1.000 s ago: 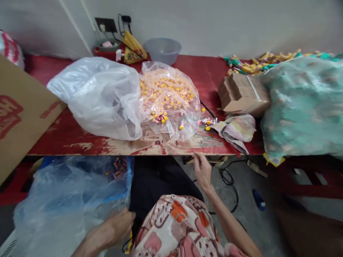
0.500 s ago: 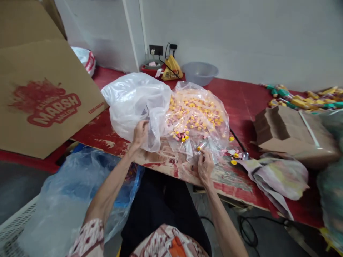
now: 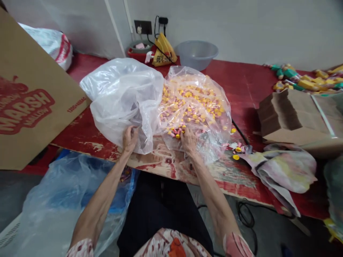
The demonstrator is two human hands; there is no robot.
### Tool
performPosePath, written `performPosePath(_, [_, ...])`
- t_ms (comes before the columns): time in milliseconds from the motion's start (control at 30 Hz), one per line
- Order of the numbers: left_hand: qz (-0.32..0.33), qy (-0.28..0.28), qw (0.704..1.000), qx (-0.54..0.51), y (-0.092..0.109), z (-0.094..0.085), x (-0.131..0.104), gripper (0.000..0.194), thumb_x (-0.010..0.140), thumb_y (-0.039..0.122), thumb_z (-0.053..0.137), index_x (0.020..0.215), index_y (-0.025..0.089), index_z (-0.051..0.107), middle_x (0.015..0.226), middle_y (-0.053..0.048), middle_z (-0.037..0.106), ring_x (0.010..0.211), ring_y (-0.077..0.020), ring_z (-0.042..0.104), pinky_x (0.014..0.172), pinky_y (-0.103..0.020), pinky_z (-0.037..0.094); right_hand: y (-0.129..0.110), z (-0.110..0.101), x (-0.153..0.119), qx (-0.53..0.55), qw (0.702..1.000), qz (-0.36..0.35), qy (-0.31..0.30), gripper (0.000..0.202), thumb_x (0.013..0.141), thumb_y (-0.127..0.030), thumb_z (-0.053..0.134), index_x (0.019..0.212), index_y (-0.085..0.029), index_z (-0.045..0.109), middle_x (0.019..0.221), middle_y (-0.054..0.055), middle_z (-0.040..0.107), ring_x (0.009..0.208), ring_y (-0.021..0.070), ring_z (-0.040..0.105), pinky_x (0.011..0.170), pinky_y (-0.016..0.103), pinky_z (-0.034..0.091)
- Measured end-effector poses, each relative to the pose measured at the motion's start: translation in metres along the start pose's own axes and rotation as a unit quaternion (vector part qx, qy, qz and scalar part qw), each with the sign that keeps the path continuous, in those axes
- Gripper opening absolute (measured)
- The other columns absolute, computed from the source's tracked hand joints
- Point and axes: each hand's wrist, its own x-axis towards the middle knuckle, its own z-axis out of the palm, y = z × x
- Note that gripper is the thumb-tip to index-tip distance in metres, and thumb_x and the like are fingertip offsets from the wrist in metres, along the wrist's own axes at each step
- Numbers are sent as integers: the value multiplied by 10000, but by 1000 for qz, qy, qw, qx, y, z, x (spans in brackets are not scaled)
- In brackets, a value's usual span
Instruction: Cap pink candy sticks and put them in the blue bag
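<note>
Seen from above, a person sits at a worn red table (image 3: 241,89) with both bare arms stretched forward. The left hand (image 3: 130,139) has its fingers closed on the near edge of a cloudy white bag (image 3: 120,92), which bulges on the table to the left of centre. The right hand (image 3: 189,140) lies palm down inside the open mouth of a clear bag (image 3: 198,107), its fingers curled among small pink and yellow pieces (image 3: 187,103); whether it has pinched one cannot be told. The clear bag lies flat on the middle of the table, touching the white bag on its left, and the pieces spread through most of it. A few more pieces (image 3: 235,148) lie loose on the table just to the right of the clear bag. Beside them is a crumpled pastel cloth (image 3: 281,171), and behind the cloth a stack of brown cardboard (image 3: 292,114). At the far edge, by the wall, stand a grey bowl (image 3: 197,53) and a yellow packet (image 3: 163,51). Green and yellow packets (image 3: 302,80) are heaped at the far right. A large carton (image 3: 29,103) with red print leans at the left. Below the table edge, a blue-tinted bag (image 3: 61,200) sits beside the person's left arm.
</note>
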Motion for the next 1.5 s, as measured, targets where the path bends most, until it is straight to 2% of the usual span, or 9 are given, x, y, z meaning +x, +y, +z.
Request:
performPosePath(167, [9, 45, 996, -72, 51, -23, -29, 359, 1101, 529, 557, 1137, 208, 714, 909, -33, 670, 828, -206, 610, 798, -329, 526, 22, -20, -30, 26, 994, -39, 96, 253, 1178, -322, 528, 1169, -201, 750, 1110, 111, 790, 1022, 251, 681, 916, 369, 423])
performPosePath(433, [-89, -178, 937, -287, 129, 16, -83, 405, 1040, 577, 679, 1258, 235, 682, 910, -7, 673, 774, -159, 631, 729, -270, 575, 31, -40, -65, 116, 986, -28, 119, 327, 1190, -406, 501, 1260, -233, 768, 1198, 121, 782, 955, 239, 682, 897, 371, 521])
performPosePath(600, [-209, -214, 863, -408, 129, 51, -80, 544, 880, 565, 858, 1262, 220, 682, 982, -22, 734, 702, -133, 658, 590, -241, 582, 33, -44, -68, 190, 980, -5, 63, 449, 1190, -525, 454, 1136, -229, 786, 1094, 120, 792, 966, 253, 694, 896, 383, 552])
performPosePath(733, [-245, -203, 844, -432, 116, 68, -78, 453, 815, 472, 887, 1137, 196, 724, 1005, -50, 771, 734, -144, 707, 579, -225, 571, 27, -56, -66, 322, 940, 98, 62, 467, 1098, -636, 602, 1181, -215, 787, 1092, 94, 784, 876, 217, 671, 835, 356, 570])
performPosePath(933, [-202, -226, 861, -408, 111, 71, -79, 461, 847, 565, 876, 1079, 197, 722, 939, -26, 733, 703, -119, 643, 619, -231, 571, 8, -63, -56, 553, 814, 119, -130, 406, 949, -627, 781, 1065, -237, 787, 989, 33, 773, 846, 197, 699, 737, 302, 573])
performPosePath(1067, [-106, -295, 913, -261, 110, 62, -74, 410, 983, 606, 766, 1097, 220, 689, 890, -12, 687, 706, -155, 642, 628, -274, 583, 1, -48, -53, 579, 782, 87, -212, 418, 951, -626, 773, 1138, -256, 717, 1021, 26, 769, 889, 204, 736, 739, 302, 599])
performPosePath(1267, [180, -307, 935, -6, 109, 68, -73, 88, 1093, 285, 627, 1034, 220, 621, 1075, -75, 660, 999, -223, 674, 915, -346, 605, 10, -41, -56, 454, 879, 52, -136, 316, 1037, -385, 605, 1309, -242, 677, 1118, 43, 768, 813, 173, 673, 779, 313, 586])
performPosePath(1400, [216, -368, 899, 97, 115, 83, -74, 23, 1073, 202, 596, 1090, 217, 595, 1272, -127, 626, 1048, -256, 665, 887, -342, 573, 28, -31, -45, 316, 939, 116, 72, 329, 1137, -307, 406, 1236, -222, 709, 1178, 95, 753, 987, 219, 697, 928, 372, 592])
performPosePath(1500, [245, -422, 866, 113, 119, 91, -63, 92, 1018, 145, 579, 1069, 221, 591, 1243, -131, 622, 1047, -277, 654, 916, -373, 569, 35, -16, -34, 240, 956, 127, 115, 431, 1194, -327, 313, 1410, -206, 666, 1304, 147, 729, 1152, 255, 700, 1018, 412, 585])
